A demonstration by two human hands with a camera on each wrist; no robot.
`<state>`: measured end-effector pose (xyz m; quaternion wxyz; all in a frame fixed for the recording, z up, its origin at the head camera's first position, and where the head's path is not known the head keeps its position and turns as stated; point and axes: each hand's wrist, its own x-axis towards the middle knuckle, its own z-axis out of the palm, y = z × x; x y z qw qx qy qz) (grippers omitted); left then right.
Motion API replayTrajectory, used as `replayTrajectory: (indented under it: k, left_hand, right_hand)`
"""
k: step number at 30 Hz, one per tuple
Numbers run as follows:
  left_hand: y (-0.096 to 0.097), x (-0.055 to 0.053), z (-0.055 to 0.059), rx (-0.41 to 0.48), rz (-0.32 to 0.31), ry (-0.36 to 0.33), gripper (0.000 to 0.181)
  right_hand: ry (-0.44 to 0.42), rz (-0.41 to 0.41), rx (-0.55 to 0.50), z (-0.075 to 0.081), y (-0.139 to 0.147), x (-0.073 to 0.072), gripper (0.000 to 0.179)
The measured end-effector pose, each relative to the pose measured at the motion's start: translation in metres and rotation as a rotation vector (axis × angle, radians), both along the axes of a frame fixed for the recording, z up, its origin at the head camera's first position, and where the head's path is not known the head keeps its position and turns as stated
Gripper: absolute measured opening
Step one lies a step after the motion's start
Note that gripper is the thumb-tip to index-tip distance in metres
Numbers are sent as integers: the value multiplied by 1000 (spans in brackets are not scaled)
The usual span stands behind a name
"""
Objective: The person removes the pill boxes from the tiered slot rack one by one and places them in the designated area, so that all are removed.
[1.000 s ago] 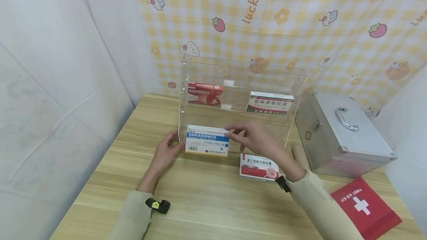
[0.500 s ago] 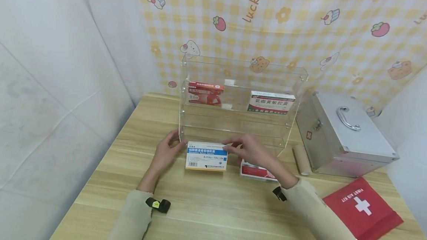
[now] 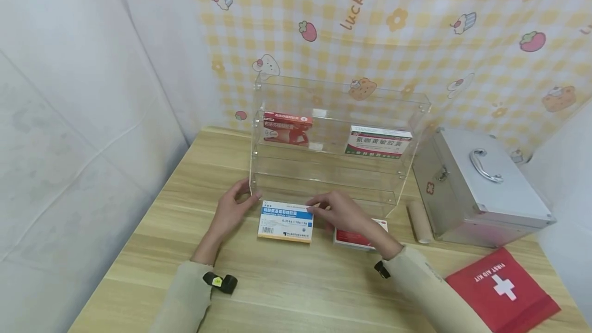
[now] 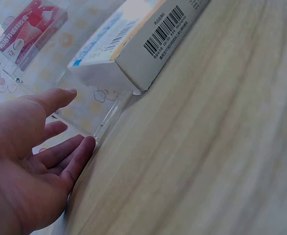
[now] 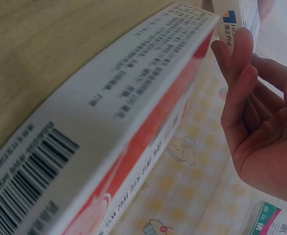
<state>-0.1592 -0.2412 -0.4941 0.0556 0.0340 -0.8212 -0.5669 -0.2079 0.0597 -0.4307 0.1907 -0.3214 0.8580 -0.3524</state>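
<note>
Left hand (image 3: 231, 210) loosely spread, at the clear rack (image 3: 330, 181)'s left end. Right hand (image 3: 339, 213) pinches blue-and-white box (image 3: 285, 221) (barcode showing), rack behind.

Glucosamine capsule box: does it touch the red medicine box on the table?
Apart. The head view shows bare tabletop between the glucosamine capsule box and the red medicine box.

Downward head view, close wrist views (blue-banded box (image 3: 285, 221) shared)
</note>
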Motion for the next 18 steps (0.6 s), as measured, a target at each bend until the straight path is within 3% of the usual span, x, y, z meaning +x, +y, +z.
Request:
replayTrajectory:
  k: [4, 18]
  left_hand:
    - [1, 0, 1, -13, 8, -8, 59]
    - [0, 0, 0, 1, -3, -8, 59]
  right_hand:
    - [21, -23, 15, -5, -3, 0, 22]
    - [225, -50, 137, -18, -12, 2, 18]
